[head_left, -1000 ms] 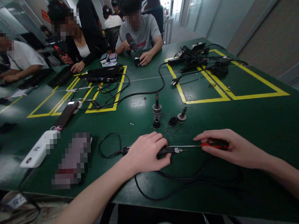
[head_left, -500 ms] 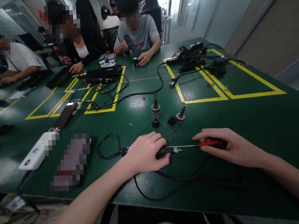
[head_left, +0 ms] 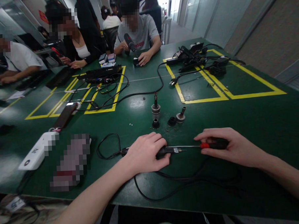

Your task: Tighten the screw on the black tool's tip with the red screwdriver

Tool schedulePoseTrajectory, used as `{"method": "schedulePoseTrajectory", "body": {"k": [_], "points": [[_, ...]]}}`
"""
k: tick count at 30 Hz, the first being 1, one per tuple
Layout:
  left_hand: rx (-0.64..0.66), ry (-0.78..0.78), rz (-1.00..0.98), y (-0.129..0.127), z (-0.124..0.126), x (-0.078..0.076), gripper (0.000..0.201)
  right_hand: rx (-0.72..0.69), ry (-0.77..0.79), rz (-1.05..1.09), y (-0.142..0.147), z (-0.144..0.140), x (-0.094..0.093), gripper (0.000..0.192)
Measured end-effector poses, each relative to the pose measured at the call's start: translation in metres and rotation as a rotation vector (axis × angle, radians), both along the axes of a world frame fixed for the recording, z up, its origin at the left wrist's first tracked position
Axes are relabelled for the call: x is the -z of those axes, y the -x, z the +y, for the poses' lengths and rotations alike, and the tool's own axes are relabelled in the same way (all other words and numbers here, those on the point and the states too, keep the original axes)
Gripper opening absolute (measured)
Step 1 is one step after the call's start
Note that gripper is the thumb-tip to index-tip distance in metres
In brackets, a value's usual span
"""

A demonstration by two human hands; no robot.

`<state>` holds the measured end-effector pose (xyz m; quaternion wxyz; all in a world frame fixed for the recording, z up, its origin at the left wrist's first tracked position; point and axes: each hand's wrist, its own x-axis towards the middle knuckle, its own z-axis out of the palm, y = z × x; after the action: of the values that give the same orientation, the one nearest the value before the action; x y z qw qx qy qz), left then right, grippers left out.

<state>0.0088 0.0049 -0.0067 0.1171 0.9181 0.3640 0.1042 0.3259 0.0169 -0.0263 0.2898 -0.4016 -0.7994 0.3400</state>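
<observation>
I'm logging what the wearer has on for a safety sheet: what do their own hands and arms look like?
The left hand and right hand are ungloved. No ring, watch or bracelet shows on the visible parts. The left forearm and right forearm are bare, with no sleeve in view; some fingers are partly hidden.

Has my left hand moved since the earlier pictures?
No, your left hand hasn't visibly shifted against the upright metal part; it stays on its near side.

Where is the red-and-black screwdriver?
Head view, right of centre: the screwdriver is in the right hand, its shaft pointing toward the left hand.
</observation>
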Motion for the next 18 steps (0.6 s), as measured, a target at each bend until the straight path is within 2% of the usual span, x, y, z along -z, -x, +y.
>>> {"method": "schedulePoseTrajectory", "body": {"k": [5, 10, 14, 18], "points": [[0.005, -0.001, -0.002, 0.0, 0.001, 0.0, 0.015, 0.0, 0.086, -0.02, -0.002, 0.002, 0.01, 0.051], [0.0, 0.015, 0.003, -0.001, 0.001, -0.002, 0.016, -0.008, 0.107, -0.018, 0.002, 0.001, -0.006, 0.046], [-0.003, 0.029, 0.012, -0.001, 0.001, -0.003, 0.016, 0.021, 0.067, 0.008, 0.005, 0.001, -0.015, 0.043], [-0.01, 0.036, 0.015, -0.002, 0.0, -0.003, 0.016, 0.012, 0.086, -0.013, 0.002, 0.002, -0.005, 0.05]]}}
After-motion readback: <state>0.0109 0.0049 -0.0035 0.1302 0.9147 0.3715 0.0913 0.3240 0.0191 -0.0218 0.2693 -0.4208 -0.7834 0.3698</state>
